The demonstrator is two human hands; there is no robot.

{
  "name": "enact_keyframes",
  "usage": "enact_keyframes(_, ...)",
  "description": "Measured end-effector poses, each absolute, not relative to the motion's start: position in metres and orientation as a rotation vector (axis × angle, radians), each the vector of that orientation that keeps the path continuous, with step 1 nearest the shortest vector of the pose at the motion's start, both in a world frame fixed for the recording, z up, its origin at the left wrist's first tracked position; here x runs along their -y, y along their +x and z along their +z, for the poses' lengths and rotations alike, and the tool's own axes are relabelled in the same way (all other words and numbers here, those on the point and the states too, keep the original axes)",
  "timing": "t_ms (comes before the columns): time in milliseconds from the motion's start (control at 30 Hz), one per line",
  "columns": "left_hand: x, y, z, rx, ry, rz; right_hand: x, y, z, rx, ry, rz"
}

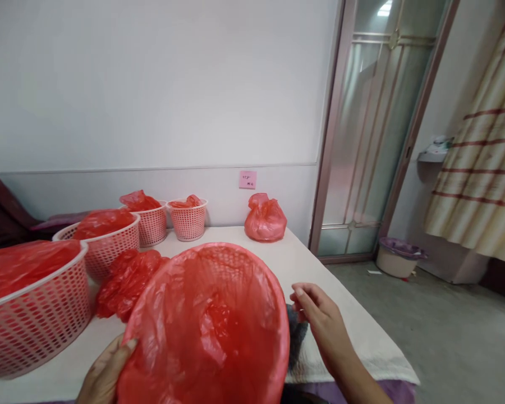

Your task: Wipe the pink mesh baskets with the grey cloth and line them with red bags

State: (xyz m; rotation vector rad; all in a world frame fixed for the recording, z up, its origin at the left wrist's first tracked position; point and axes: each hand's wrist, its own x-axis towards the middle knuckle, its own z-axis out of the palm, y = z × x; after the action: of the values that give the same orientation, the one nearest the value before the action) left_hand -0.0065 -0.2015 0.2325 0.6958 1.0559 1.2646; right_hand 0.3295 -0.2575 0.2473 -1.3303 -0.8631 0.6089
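Note:
A plastic basket (219, 249), lined with a red plastic bag (172, 314) folded over its rim, is tilted so that its mouth faces me. My left hand (107, 367) grips its left edge, thumb over the bag and rim, the other fingers partly hidden. To the right of the rim, my right hand (317, 314) hovers with loosely bent fingers, some of them apart, and nothing visible in them. Dark grey cloth (295, 336) lies just below those fingers. Beside the basket on the left is a crumpled red plastic bag (126, 283).
Several baskets holding red bags stand on the left, including a large basket (37, 320) and a small basket (189, 221). A tied red bag (265, 221) sits at the back of the white-covered table (362, 348). A lined bin (398, 261) stands on the floor by the glass door (357, 146).

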Motion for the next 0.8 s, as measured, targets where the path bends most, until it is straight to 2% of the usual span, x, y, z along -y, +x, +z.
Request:
enact_keyframes(167, 0.191, 0.021, 0.239, -0.99, 0.782, 1.305, 0.26, 0.317, 0.25, 1.153, -1.385, 0.519)
enact_keyframes(533, 0.182, 0.02, 0.224, -0.707, 0.599, 1.35, 0.208, 0.357, 0.232, 0.987, -1.54, 0.49)
enact_keyframes(800, 0.204, 0.056, 0.206, -0.609, 0.626, 1.072, 0.194, 0.365, 0.235, 0.851, -1.514, 0.691)
